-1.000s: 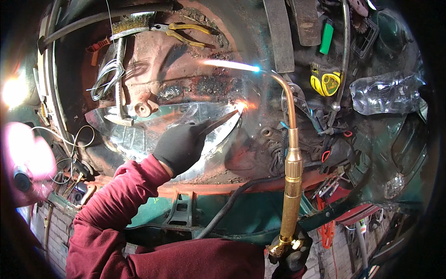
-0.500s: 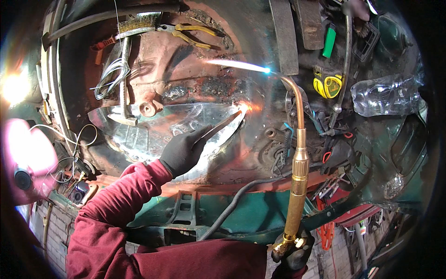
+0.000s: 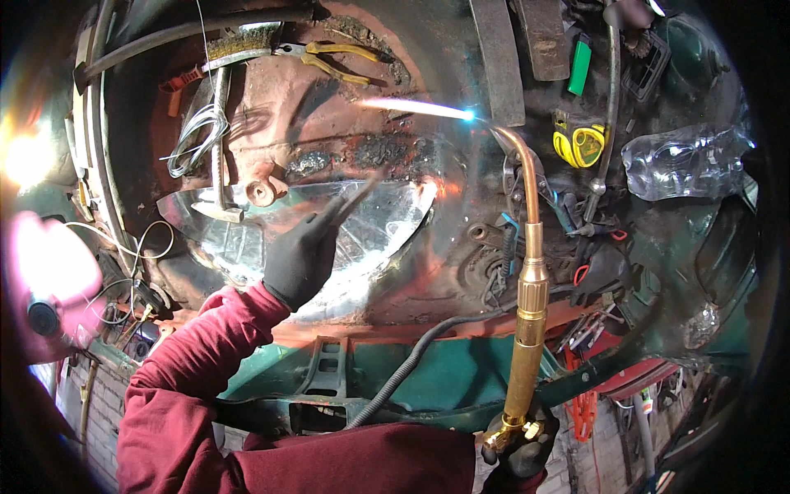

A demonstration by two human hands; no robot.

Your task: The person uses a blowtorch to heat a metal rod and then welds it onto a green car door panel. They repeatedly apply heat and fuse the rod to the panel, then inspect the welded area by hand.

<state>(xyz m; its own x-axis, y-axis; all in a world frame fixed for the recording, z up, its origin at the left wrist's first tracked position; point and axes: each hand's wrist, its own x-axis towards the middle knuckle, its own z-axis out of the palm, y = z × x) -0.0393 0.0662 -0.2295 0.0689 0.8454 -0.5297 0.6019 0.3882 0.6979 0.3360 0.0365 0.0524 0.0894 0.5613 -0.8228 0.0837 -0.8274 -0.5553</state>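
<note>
My left hand (image 3: 301, 262), in a dark glove, is closed around a narrow flat metal bar (image 3: 357, 199), blurred at its tip. It hovers over a shiny curved sheet-metal patch (image 3: 388, 235) set against the reddish panel. At the patch's upper right corner a spot (image 3: 429, 189) glows orange-white. Low in the view my gloved right hand (image 3: 531, 449) grips the base of a brass gas torch (image 3: 528, 329), held upright. From its bent copper neck a lit flame (image 3: 411, 107) points left, above the patch and apart from it.
A hammer (image 3: 218, 212), a wire coil (image 3: 197, 144), yellow-handled pliers (image 3: 337, 62) and a wire brush (image 3: 243, 45) lie on the panel. To the right are a green lighter (image 3: 580, 66), a yellow tape measure (image 3: 580, 146) and a plastic bottle (image 3: 683, 163). A corrugated hose (image 3: 411, 362) crosses the front edge.
My left hand has drawn back left with the bar, whose tip has come away from the glowing corner. The glow has dimmed a little. The torch has stayed nearly still.
</note>
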